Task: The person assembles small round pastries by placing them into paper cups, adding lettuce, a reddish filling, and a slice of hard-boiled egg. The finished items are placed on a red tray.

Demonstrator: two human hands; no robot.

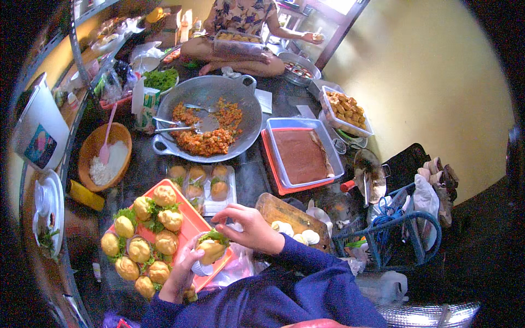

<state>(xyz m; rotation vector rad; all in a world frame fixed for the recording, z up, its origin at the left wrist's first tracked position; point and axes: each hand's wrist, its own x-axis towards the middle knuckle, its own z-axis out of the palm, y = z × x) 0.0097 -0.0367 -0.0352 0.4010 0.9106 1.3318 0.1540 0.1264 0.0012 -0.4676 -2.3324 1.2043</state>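
Observation:
My left hand [180, 269] is closed around a golden bun [211, 251] with green lettuce in its split and a white paper cup [202, 268] under it. Just above the bun, my right hand [247, 225] has its finger and thumb apart, the thumb close to the lettuce; whether it touches is hard to see. Beside my left hand lies an orange-red tray [187, 213] bearing several filled buns [139, 250] with lettuce. Near my right forearm, a wooden board [273, 210] carries boiled egg halves [310, 236].
A big metal wok [250, 109] holds orange filling. Around it stand a brown bowl [124, 134] with white powder, packed plastic boxes [232, 188], a tub of brown cake [301, 156] and a blue basket [421, 218]. Opposite sits another person [243, 16] with a container.

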